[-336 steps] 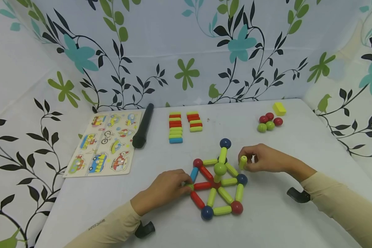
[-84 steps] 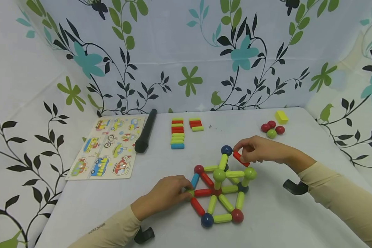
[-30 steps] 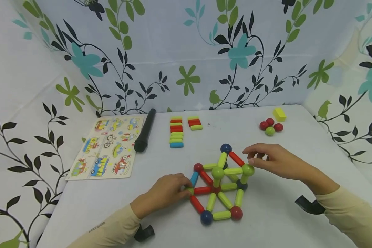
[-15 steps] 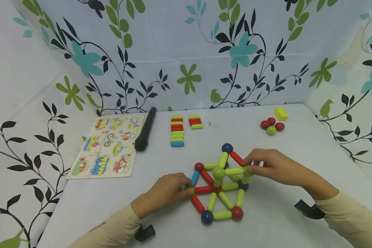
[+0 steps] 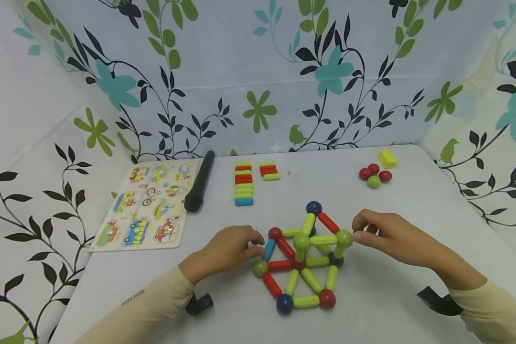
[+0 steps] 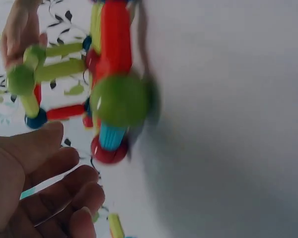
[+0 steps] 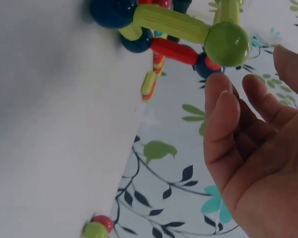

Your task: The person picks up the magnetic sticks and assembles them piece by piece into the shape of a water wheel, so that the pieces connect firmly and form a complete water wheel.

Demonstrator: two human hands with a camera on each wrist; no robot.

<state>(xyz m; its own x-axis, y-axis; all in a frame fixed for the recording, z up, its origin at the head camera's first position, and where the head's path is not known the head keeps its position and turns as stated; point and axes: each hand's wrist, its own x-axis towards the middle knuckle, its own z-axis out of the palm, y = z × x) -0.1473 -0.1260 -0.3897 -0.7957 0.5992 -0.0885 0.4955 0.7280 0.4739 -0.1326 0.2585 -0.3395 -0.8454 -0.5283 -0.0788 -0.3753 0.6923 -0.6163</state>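
A structure of magnetic rods and balls stands mid-table: a spoked ring around a red centre ball (image 5: 299, 263), with a raised part on its right. My left hand (image 5: 223, 251) hovers beside the blue rod (image 5: 268, 249), fingers loosely bent and holding nothing. Just below it lies the left green ball (image 5: 260, 268), bare of fingers in the left wrist view. My right hand (image 5: 395, 239) is just right of the raised green ball (image 5: 344, 238), fingers relaxed with nothing in them. A red rod (image 5: 328, 222) joins that ball to the raised blue ball (image 5: 314, 208).
Behind the structure lie two stacks of loose rods (image 5: 243, 184). Several loose balls (image 5: 373, 181) and a yellow block (image 5: 387, 158) sit back right. A picture puzzle board (image 5: 148, 205) and a black microphone (image 5: 199, 181) lie back left.
A green rod, green ball and red rod have joined the raised part. My left hand has let go of the left green ball and risen; my right hand has drawn back from the raised ball.
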